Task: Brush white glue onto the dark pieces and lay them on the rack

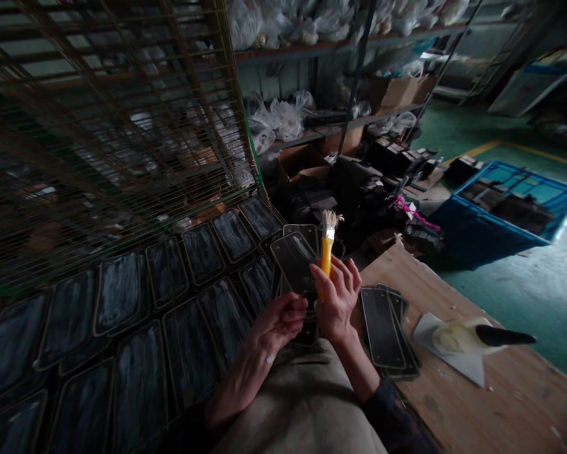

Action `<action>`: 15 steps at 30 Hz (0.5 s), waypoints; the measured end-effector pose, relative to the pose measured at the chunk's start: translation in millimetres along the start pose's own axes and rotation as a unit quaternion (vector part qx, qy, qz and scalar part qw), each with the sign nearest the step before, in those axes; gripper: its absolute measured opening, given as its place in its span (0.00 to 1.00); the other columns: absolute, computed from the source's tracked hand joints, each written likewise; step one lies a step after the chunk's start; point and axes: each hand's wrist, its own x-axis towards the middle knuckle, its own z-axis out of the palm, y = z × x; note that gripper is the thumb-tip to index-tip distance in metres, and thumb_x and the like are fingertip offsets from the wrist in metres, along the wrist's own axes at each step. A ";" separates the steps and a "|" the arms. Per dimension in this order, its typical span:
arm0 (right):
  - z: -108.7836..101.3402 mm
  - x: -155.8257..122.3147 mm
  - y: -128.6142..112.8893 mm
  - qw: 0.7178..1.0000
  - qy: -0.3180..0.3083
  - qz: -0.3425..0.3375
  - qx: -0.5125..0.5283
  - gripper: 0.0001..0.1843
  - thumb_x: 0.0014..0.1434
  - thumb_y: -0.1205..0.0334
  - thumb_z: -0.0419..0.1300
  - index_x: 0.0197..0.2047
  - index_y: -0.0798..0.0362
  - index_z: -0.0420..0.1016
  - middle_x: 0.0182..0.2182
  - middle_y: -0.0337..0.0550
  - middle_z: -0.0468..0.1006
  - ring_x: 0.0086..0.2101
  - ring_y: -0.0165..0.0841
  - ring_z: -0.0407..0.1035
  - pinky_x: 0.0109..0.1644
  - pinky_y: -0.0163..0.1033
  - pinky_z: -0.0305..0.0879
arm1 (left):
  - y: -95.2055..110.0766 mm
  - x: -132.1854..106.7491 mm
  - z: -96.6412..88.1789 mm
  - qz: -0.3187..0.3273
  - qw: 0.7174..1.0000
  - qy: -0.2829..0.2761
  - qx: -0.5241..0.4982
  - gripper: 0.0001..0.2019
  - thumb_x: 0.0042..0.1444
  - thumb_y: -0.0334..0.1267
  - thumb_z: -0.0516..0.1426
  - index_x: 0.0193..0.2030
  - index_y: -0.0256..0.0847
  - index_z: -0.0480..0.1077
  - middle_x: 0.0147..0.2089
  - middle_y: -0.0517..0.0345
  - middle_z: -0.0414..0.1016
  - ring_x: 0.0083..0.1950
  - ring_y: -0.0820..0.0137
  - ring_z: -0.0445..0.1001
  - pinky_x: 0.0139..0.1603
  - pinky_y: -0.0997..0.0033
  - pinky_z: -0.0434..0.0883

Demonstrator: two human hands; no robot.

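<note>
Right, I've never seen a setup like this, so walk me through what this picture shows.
There's no machine here: these are a person's own bare hands, seen by a camera worn on the head, looking forward and down. The right hand holds a brush with a yellow handle, bristles pointing up. The left hand is beside it with its fingers curled; whether it grips anything is hard to tell. To the left lie rows of dark panels with pale streaks. On the right, a wooden table bears a few overlapping dark plates and a pale bottle with a black tip, on a white sheet. Beyond it is a blue crate.
</note>
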 end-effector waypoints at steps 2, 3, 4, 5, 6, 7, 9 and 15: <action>3.4 -0.1 6.8 0.999 -0.032 0.004 -0.019 0.21 0.65 0.72 0.50 0.57 0.43 0.70 0.50 0.43 0.76 0.60 0.37 0.61 0.67 0.58 0.48 | -10.2 6.1 -9.8 0.015 0.998 0.010 0.065 0.09 0.54 0.33 0.59 0.31 0.37 0.60 0.24 0.67 0.60 0.16 0.87 0.53 0.15 0.87 0.52; 3.0 -1.3 14.3 0.999 -0.036 0.013 -0.033 0.21 0.66 0.72 0.49 0.57 0.44 0.70 0.50 0.43 0.76 0.60 0.38 0.62 0.67 0.58 0.47 | -14.5 8.2 -16.1 0.025 0.994 0.017 0.101 0.11 0.53 0.35 0.61 0.33 0.38 0.61 0.24 0.67 0.61 0.17 0.86 0.54 0.15 0.86 0.51; 1.1 -2.8 23.9 0.998 -0.030 0.027 -0.047 0.20 0.66 0.71 0.49 0.56 0.46 0.71 0.49 0.44 0.77 0.59 0.39 0.62 0.67 0.59 0.47 | -18.0 9.4 -23.5 0.031 0.989 0.024 0.141 0.13 0.51 0.38 0.62 0.36 0.39 0.61 0.23 0.68 0.62 0.16 0.86 0.55 0.14 0.86 0.50; -2.2 -4.5 34.5 0.997 -0.014 0.044 -0.061 0.19 0.66 0.70 0.48 0.56 0.48 0.71 0.48 0.46 0.77 0.58 0.40 0.63 0.66 0.60 0.48 | -20.5 9.8 -32.0 0.031 0.983 0.026 0.181 0.15 0.51 0.40 0.63 0.39 0.40 0.61 0.23 0.68 0.63 0.16 0.85 0.55 0.14 0.85 0.48; -6.4 -6.0 45.0 0.996 0.006 0.064 -0.068 0.18 0.67 0.68 0.48 0.55 0.49 0.72 0.48 0.47 0.77 0.56 0.41 0.65 0.65 0.60 0.51 | -22.1 9.7 -41.5 0.022 0.974 0.028 0.222 0.17 0.50 0.41 0.63 0.41 0.40 0.60 0.23 0.69 0.64 0.15 0.84 0.54 0.14 0.85 0.47; -11.1 -7.4 54.4 0.994 0.020 0.081 -0.066 0.17 0.67 0.66 0.48 0.55 0.51 0.72 0.47 0.48 0.77 0.55 0.42 0.66 0.63 0.58 0.55 | -22.9 9.2 -51.7 0.010 0.965 0.029 0.260 0.19 0.50 0.43 0.63 0.43 0.41 0.60 0.22 0.70 0.64 0.14 0.84 0.53 0.13 0.84 0.46; -20.1 -9.6 66.4 0.994 0.016 0.110 -0.022 0.16 0.68 0.63 0.49 0.55 0.52 0.72 0.47 0.49 0.78 0.51 0.41 0.69 0.57 0.52 0.64 | -22.9 7.6 -72.8 -0.014 0.945 0.036 0.324 0.20 0.49 0.45 0.62 0.44 0.41 0.59 0.20 0.71 0.64 0.13 0.84 0.51 0.13 0.84 0.44; -15.2 -8.2 56.8 0.969 -0.149 0.125 0.151 0.16 0.69 0.59 0.49 0.57 0.51 0.69 0.40 0.44 0.82 0.38 0.35 0.77 0.41 0.38 0.71 | -20.1 3.4 -114.9 0.008 0.929 0.110 0.355 0.17 0.50 0.47 0.60 0.35 0.43 0.56 0.21 0.71 0.63 0.12 0.84 0.51 0.13 0.84 0.42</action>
